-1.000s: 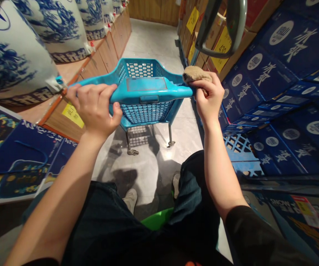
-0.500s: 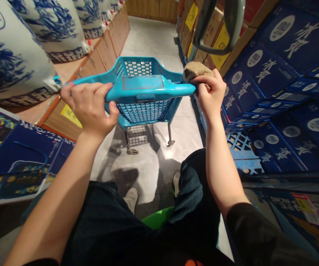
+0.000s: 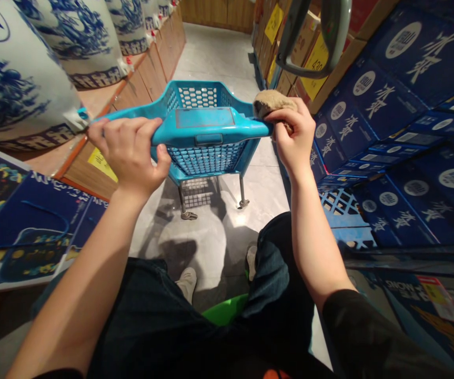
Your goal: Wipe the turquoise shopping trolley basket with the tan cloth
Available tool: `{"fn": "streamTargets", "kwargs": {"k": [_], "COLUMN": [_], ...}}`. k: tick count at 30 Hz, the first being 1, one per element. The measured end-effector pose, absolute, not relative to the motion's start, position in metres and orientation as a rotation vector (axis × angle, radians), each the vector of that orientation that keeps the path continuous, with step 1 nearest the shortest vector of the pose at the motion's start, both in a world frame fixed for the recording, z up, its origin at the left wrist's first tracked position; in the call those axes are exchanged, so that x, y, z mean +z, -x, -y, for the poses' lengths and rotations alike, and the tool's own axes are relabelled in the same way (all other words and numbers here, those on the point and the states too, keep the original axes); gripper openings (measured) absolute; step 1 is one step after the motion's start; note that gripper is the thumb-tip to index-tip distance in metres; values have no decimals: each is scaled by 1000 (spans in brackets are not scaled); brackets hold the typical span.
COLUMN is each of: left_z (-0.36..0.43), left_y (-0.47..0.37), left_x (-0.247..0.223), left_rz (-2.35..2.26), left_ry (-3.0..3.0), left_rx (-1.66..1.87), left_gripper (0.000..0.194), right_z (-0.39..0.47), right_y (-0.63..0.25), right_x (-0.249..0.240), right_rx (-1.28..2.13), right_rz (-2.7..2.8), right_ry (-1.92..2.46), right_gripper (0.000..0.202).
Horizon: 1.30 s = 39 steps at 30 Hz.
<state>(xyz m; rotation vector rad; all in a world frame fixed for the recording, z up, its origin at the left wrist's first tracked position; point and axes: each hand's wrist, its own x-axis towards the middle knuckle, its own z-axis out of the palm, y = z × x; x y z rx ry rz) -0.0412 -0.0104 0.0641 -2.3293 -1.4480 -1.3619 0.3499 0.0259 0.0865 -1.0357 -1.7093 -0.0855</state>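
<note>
A blue plastic shopping cart (image 3: 205,126) stands in front of me, its handle crossing between my hands. My left hand (image 3: 130,152) is wrapped around the left part of the handle, thumb underneath. At the handle's right end, my right hand (image 3: 295,129) grips a brown cloth (image 3: 272,102). The cloth is bunched over the bar and against it, and part of it is hidden by my fingers. Through the lattice, the cart's basket shows its holes; two of its wheels rest on the floor.
Large blue-and-white jars (image 3: 77,39) line a wooden ledge on the left. Stacked blue cartons (image 3: 386,97) rise on the right beside a blue plastic pallet (image 3: 345,218). A grey loop-shaped handle (image 3: 313,68) hangs at upper right. Something green (image 3: 227,309) lies between my legs.
My right hand has slid the cloth a little to the left along the handle. My left hand stays on the bar, and the cart has hardly moved.
</note>
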Motion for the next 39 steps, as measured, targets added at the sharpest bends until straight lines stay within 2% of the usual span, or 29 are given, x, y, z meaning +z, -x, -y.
{"fn": "streamTargets", "kwargs": {"k": [5,14,21,27,34,39], "left_z": [11,12,13,11,12,11], "left_y": [34,33,29,28,33,31], "left_x": [65,66,67,63,65,63], "left_rz": [1448,1460,1484,1396,1450,1423], "left_ry": [2336,2346,2345,2290,2357,2344], "left_rx": [-1347,-1360,-1318,-1385,-1317,-1336], "left_gripper": [62,61,60,58,62,62], "right_z": [-33,4,-15,1,-8,-3], "right_y": [-361,-274,-315,-278,-304,-295], "right_x": [80,79,77,77,82,79], "right_rx": [-174,-153,-128,-207,-229,-216], "right_rz": [1611,1856,1742,1817,1745,1766], "right_ry": [1072,996,1053,987,1074,1066], "right_gripper": [26,31,30,38,28,29]}}
